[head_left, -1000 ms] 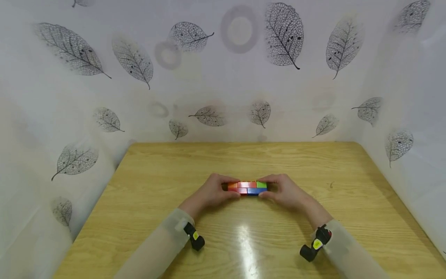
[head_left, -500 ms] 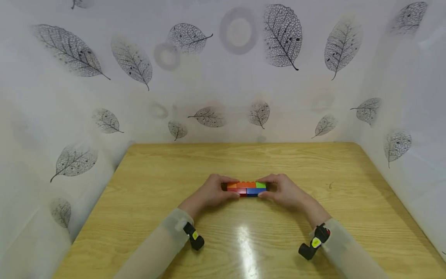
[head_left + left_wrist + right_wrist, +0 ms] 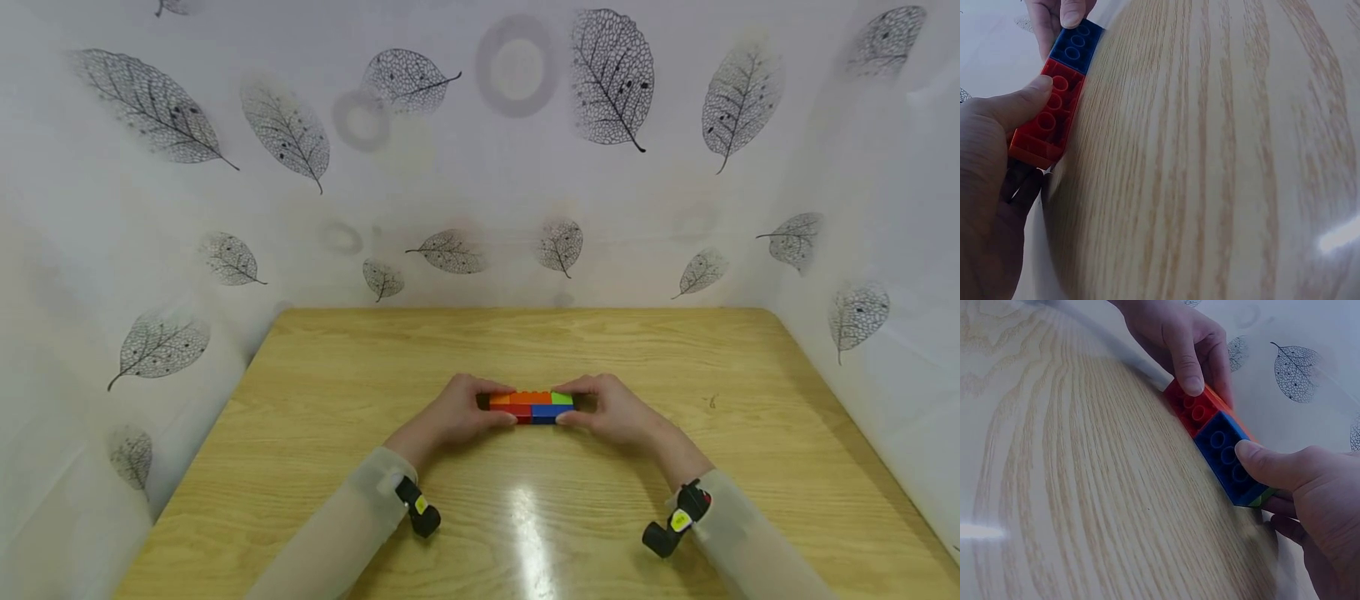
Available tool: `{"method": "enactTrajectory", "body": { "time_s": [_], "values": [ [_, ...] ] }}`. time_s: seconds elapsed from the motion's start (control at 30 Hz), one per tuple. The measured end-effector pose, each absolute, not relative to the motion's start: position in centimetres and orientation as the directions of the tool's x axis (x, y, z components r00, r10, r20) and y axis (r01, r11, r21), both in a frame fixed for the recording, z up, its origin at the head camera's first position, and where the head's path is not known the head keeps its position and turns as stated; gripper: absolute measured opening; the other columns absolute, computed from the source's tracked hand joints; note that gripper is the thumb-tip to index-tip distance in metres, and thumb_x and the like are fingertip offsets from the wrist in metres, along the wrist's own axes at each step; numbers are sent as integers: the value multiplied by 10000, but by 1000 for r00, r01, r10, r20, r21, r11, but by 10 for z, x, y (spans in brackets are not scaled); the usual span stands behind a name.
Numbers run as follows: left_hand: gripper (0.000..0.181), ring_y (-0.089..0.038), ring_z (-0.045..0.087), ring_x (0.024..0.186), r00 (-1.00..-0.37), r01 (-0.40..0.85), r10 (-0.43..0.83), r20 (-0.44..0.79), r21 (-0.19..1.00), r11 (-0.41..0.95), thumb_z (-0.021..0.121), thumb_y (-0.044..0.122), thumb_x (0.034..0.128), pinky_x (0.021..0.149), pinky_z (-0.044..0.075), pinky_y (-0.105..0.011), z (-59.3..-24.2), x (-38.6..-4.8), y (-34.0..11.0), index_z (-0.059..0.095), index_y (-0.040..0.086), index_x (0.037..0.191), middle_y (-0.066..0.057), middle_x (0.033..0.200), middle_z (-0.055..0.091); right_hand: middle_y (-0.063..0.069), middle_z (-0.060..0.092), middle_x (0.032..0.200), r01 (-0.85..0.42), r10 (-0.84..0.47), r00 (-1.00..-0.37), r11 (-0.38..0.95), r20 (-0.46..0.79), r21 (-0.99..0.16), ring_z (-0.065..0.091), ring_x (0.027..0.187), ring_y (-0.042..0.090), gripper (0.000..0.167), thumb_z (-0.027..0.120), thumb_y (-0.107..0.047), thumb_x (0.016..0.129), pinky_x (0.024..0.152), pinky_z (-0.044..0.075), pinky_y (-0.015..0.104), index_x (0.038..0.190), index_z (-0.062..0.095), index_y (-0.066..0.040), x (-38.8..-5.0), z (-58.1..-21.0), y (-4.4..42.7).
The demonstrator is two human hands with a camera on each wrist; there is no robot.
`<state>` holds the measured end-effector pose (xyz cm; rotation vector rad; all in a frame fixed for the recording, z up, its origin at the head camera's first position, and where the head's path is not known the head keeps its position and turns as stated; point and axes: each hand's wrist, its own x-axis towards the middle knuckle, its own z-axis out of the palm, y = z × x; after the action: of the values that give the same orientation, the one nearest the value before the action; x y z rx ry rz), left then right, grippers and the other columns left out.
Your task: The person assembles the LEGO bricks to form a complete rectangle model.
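Note:
A joined bar of toy building bricks spans the gap between my hands in the head view. Its lower row is a red brick (image 3: 522, 412) on the left and a blue brick (image 3: 546, 414) on the right. Above them run orange bricks (image 3: 531, 398) and a green brick (image 3: 562, 398). My left hand (image 3: 467, 408) pinches the left end, thumb on the red brick's hollow underside. At the right end, my right hand (image 3: 611, 410) grips with its thumb against the blue brick's hollow underside (image 3: 1227, 456). Whether the bar touches the table cannot be told.
A wood-grain table (image 3: 360, 350) lies beneath, with a bright glare streak near its front. White sheeting printed with leaves (image 3: 517, 167) stands behind it and along both sides. A black camera (image 3: 422, 507) is strapped to the left wrist, another (image 3: 675, 525) to the right.
The brick bar has turned slightly, and the shine on its red and orange bricks has faded. Both hands keep their grip in nearly the same place.

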<state>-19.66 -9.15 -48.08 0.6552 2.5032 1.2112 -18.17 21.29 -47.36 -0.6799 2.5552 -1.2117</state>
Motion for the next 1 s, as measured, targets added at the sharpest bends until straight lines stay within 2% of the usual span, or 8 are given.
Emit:
{"method": "enactTrajectory", "body": {
  "time_s": [0.4,1.0],
  "values": [
    [493,-168,611,1265,-857,265,512,-61,800,538,850,450,909,1125,443,-403,-482,-196,-91,755,248,1348,17,1334,711,46,702,1337,-274,-497,-867,538,-38,-797,618,1275,247,438,826,-271,956,1092,482,489,1361,729,-136,-182,-473,213],
    [492,-165,612,1258,-846,281,531,-45,809,516,844,423,922,1132,432,-407,-483,-195,-89,746,211,1355,10,1337,708,83,664,1396,-235,-489,-869,548,-79,-803,569,1334,301,459,803,-300,975,1138,423,545,1384,704,-117,-178,-472,215]
  ]
}}
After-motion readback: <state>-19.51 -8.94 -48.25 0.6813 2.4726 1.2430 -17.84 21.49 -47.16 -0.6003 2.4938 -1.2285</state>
